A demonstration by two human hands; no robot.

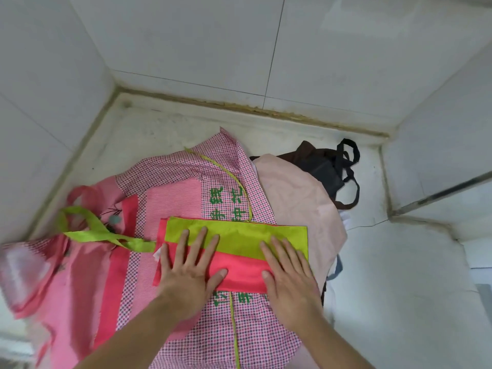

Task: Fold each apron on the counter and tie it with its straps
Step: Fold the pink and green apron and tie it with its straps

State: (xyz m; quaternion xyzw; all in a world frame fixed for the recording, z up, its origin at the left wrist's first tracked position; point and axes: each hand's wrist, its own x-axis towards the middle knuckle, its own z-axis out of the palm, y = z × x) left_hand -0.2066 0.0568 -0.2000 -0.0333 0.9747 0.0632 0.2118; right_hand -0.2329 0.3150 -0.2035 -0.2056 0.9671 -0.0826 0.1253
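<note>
Both hands, left hand and right hand, press spread fingers flat on the folded green-and-pink apron; crease firmly before gathering the lime-green fabric strap at nine o'clock.

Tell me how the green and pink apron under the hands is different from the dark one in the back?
The green and pink apron is bright and folded into a flat rectangle; the dark apron is brown-black and bunched up. Both hands press the bright one; nothing touches the dark one. Both have loose, untied straps.

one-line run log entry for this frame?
phase: folding | left hand: flat on folded green-and-pink apron | right hand: flat on it | green strap: loose, untied | other aprons: unfolded beneath
</note>
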